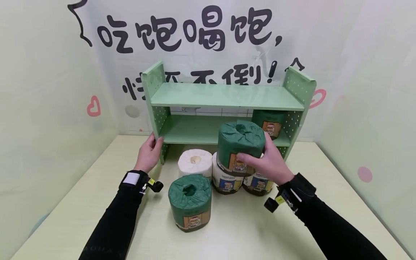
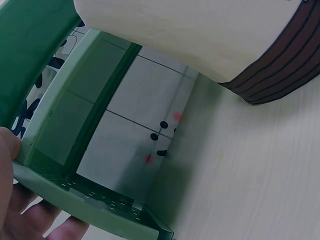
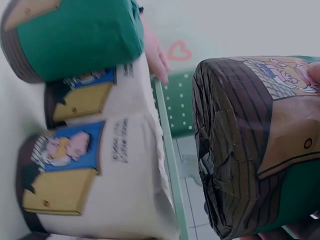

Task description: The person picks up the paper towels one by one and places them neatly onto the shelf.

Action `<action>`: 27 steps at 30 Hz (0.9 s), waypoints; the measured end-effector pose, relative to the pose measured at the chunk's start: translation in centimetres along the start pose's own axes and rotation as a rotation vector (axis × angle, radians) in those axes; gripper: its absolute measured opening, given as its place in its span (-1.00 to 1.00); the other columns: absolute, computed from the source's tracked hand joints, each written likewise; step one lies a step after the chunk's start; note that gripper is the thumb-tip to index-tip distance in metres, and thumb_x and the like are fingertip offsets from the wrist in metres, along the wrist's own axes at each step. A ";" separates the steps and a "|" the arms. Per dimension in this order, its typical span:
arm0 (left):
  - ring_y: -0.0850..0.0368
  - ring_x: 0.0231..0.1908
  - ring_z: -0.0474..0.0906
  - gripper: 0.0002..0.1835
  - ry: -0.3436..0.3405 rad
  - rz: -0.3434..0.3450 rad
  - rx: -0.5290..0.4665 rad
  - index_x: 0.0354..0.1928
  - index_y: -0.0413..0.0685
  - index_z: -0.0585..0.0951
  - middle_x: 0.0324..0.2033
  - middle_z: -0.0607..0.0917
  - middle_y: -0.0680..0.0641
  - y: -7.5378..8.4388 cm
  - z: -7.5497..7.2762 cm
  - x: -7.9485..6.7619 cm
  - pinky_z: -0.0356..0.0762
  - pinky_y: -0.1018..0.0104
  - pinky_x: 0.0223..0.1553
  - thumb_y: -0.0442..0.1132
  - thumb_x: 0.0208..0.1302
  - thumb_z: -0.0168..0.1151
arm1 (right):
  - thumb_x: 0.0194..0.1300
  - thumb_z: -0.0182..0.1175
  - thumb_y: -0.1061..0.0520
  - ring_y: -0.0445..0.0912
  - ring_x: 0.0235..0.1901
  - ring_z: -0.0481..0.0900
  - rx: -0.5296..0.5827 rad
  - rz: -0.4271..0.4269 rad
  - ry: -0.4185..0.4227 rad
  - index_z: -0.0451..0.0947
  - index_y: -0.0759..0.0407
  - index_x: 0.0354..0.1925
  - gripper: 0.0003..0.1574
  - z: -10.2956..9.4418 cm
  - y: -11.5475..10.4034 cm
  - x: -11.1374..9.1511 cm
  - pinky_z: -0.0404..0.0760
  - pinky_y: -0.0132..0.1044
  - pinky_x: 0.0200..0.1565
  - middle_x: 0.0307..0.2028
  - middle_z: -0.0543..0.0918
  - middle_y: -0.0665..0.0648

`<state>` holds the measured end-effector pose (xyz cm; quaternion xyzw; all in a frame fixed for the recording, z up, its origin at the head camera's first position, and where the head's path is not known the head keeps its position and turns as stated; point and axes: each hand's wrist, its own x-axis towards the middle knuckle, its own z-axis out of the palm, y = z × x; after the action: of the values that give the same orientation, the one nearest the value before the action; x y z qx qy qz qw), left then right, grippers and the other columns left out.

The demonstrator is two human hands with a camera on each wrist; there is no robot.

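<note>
My right hand grips a green-wrapped toilet roll, thumb on its printed front, holding it up before the lower tier of a green shelf rack. In the right wrist view, the crumpled brown underside of this roll faces left. My left hand holds the front edge of the rack's left side panel; in the left wrist view the thumb and fingers lie on opposite sides of the panel. Another green-wrapped roll stands on the lower tier at the right end, partly hidden behind the raised one.
White-wrapped toilet rolls stand in a row on the table, at the foot of the rack. Nearer to me on the tabletop is a further green-wrapped roll. Behind the rack hangs a white printed backdrop.
</note>
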<state>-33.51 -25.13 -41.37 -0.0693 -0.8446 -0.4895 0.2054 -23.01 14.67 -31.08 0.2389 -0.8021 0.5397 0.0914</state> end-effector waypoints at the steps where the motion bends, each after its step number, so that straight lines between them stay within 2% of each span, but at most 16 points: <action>1: -0.04 0.07 0.45 -0.47 0.002 0.005 0.006 0.48 0.12 0.27 0.16 0.54 -0.23 0.0 0.0 0.0 0.50 -0.12 0.01 0.08 0.58 -0.09 | 0.21 0.39 0.14 0.06 0.13 0.36 -0.013 0.014 0.001 0.02 0.26 0.43 0.02 0.0 -0.2 0.3 0.41 0.18 0.14 0.23 0.33 0.27; 9: -0.06 0.05 0.48 -0.46 0.012 0.019 0.015 0.49 0.14 0.24 0.12 0.56 -0.26 0.0 0.0 0.1 0.50 -0.12 -0.01 0.07 0.58 -0.09 | 0.19 0.42 -0.20 -0.04 0.12 0.39 -0.039 0.118 0.024 -0.02 0.01 0.46 0.13 -0.9 3.4 4.3 0.45 0.06 0.14 0.23 0.33 0.12; 15: -0.06 0.05 0.47 -0.45 0.004 0.009 0.017 0.50 0.16 0.23 0.14 0.55 -0.26 0.0 0.0 0.0 0.51 -0.12 0.00 0.10 0.58 -0.10 | 0.07 0.43 -0.38 -0.03 0.12 0.39 -0.085 0.172 0.034 -0.06 0.07 0.47 0.30 -1.0 4.6 6.2 0.45 0.05 0.14 0.22 0.34 0.14; 21: -0.03 0.01 0.48 -0.46 0.000 0.002 0.018 0.50 0.16 0.23 0.11 0.57 -0.24 0.1 0.0 0.0 0.52 -0.07 -0.06 0.09 0.58 -0.10 | 0.01 0.39 -0.49 -0.01 0.15 0.36 -0.153 0.213 0.029 -0.10 0.09 0.49 0.40 -0.7 5.2 7.2 0.41 0.06 0.17 0.23 0.34 0.16; 27: -0.02 -0.05 0.49 -0.47 0.003 0.005 0.019 0.48 0.11 0.27 0.07 0.59 -0.22 0.0 -0.1 0.1 0.52 -0.02 -0.12 0.08 0.58 -0.09 | -0.01 0.36 -0.53 0.12 0.26 0.23 -0.202 0.288 0.011 -0.36 0.15 0.51 0.59 -0.7 5.0 7.9 0.31 0.13 0.24 0.34 0.17 0.33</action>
<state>-33.54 -25.22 -41.28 -0.0690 -0.8487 -0.4811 0.2084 -32.38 14.57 -31.74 0.1079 -0.8775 0.4654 0.0410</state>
